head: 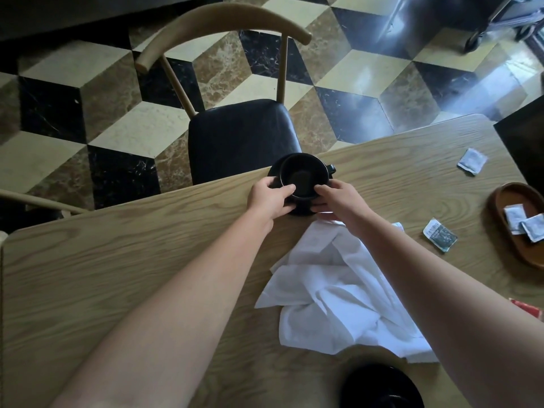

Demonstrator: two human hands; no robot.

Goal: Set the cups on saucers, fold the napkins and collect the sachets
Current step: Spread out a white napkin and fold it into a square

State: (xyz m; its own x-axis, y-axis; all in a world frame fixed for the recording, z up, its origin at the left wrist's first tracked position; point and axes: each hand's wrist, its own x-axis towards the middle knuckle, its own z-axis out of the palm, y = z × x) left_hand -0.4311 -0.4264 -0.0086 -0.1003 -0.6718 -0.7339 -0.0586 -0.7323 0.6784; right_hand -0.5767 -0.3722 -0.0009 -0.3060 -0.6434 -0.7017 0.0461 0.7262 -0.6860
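Note:
A black cup (pixel 303 175) stands on a black saucer (pixel 272 172) at the far edge of the wooden table (pixel 132 260). My left hand (pixel 269 200) grips the saucer's left rim, thumb by the cup. My right hand (pixel 338 200) grips the saucer's right side, fingers curled at the cup's wall. A crumpled white napkin (pixel 338 290) lies just behind my hands, under my right forearm. One white sachet (pixel 472 161) and one dark-printed sachet (pixel 440 234) lie loose on the table to the right. Two more sachets (pixel 524 223) sit in a brown wooden tray (pixel 497 207).
A wooden chair with a black seat (pixel 241 136) stands pushed against the table's far edge behind the cup. Another black dish (pixel 382 387) sits at the near edge. A red item (pixel 527 308) peeks out at the right. A trolley's wheels (pixel 471 42) show top right.

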